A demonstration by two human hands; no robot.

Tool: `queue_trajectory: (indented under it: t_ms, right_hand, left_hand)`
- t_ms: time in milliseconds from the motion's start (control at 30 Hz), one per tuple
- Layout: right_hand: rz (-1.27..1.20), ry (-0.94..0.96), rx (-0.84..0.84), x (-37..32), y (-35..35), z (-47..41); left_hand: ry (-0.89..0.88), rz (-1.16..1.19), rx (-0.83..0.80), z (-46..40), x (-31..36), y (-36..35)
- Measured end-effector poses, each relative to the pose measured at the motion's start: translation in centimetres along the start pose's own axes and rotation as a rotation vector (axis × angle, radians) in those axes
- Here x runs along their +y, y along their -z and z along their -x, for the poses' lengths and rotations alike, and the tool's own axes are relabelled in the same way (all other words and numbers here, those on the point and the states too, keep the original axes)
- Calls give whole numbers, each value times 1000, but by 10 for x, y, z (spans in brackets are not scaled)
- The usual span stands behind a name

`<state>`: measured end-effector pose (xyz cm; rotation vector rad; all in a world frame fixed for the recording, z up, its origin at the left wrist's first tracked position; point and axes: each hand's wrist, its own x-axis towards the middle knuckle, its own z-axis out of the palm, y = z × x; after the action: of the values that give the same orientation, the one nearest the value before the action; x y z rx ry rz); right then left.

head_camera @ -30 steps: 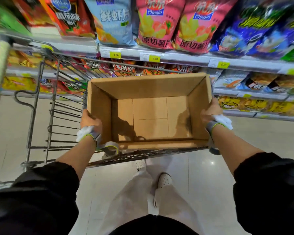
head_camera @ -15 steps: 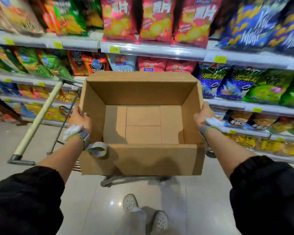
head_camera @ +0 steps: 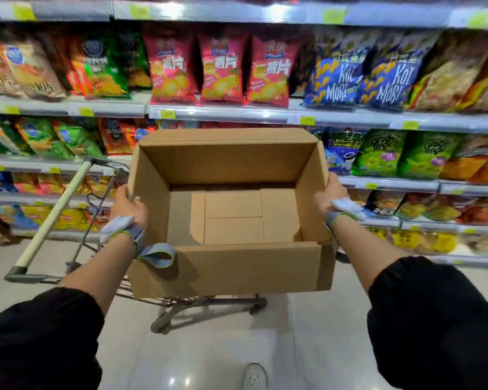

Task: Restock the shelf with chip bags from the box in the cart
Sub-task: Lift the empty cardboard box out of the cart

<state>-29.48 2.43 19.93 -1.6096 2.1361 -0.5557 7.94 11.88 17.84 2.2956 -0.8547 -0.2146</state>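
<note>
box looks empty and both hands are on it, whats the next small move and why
Probably carry the box clear of the cart and set it aside. Its inside shows only bare cardboard, no chip bags, so nothing is left in it to shelve. The left hand and the right hand grip its side walls, with its base above the cart's frame.

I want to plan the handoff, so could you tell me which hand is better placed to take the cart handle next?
Left. The left hand grips the box right beside the cart handle; the right hand holds the far side.
</note>
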Motion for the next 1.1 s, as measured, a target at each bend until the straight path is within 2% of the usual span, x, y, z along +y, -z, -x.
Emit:
queue_trajectory:
  t_ms: [367, 633, 833, 967, 1100]
  right_hand:
    - [-29, -121, 102, 113, 56, 9]
    - [-97, -155, 118, 218, 110, -64]
    - [-126, -247, 53, 308, 156, -142]
    - [-102, -201, 46, 344, 186, -168]
    - [-13, -212, -35, 388, 198, -183]
  left_hand:
    - [-171, 92, -100, 75, 57, -39]
    - [-150, 102, -117, 148, 158, -118]
    - [-115, 84, -111, 218, 224, -194]
    - [-51, 103, -166, 255, 242, -236]
    - [-36, 54, -230, 282, 250, -275]
